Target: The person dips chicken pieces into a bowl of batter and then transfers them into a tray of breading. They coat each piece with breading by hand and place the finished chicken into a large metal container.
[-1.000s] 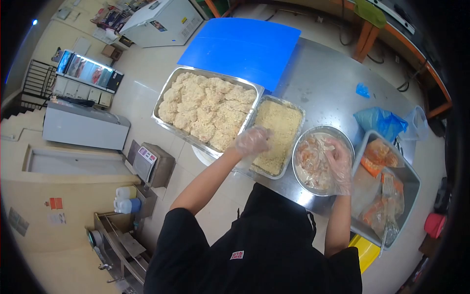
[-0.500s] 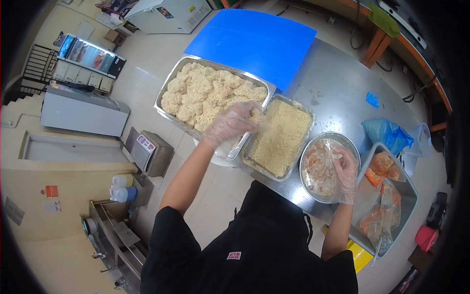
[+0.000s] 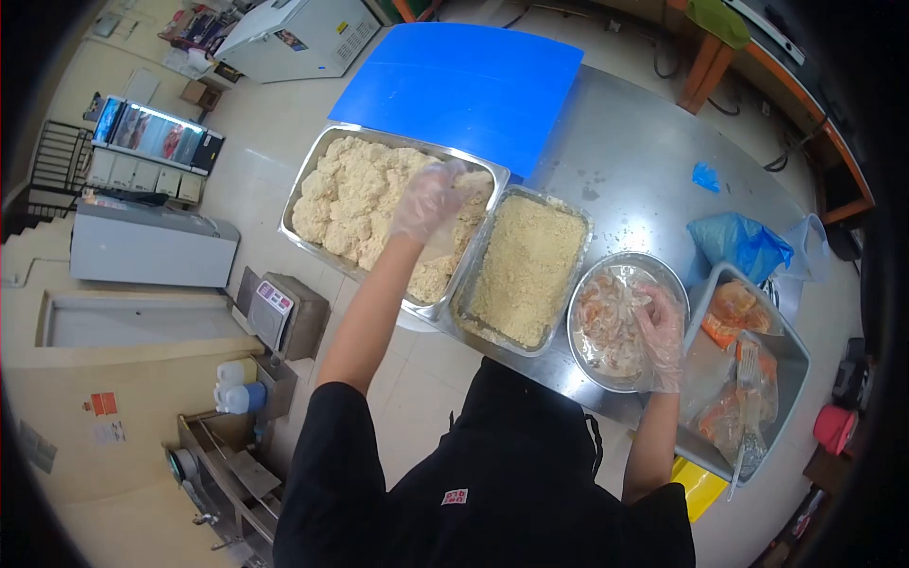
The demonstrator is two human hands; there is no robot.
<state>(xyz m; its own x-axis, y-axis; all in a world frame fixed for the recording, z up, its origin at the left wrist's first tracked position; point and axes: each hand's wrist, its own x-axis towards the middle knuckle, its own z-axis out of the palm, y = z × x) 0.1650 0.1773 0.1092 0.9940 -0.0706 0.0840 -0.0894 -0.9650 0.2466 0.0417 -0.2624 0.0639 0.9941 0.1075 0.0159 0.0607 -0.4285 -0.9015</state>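
My left hand (image 3: 432,201), in a clear plastic glove, is over the right end of a steel tray (image 3: 294,210) heaped with crumb-coated pieces (image 3: 355,194). Its fingers are closed on a crumb-coated piece of meat (image 3: 473,182), partly hidden by the glove. Beside that tray stands a smaller pan (image 3: 588,232) of pale yellow crumbs (image 3: 530,265). My right hand (image 3: 660,327), gloved too, reaches into a round metal bowl (image 3: 574,336) of wet raw meat pieces (image 3: 606,317). Its bent fingers pinch a piece of meat there; the fingertips are partly hidden.
A grey tub (image 3: 800,379) with bagged orange-tinted meat (image 3: 737,308) and tongs (image 3: 746,383) stands at the right. Behind it lies a blue plastic bag (image 3: 739,244). A blue board (image 3: 454,90) covers the table's (image 3: 630,142) far left part. A scale (image 3: 275,308) stands off to the left.
My left hand has moved left from the crumb pan's edge to over the steel tray, carrying the coated piece. My right hand stays in the bowl. The view has shifted slightly.
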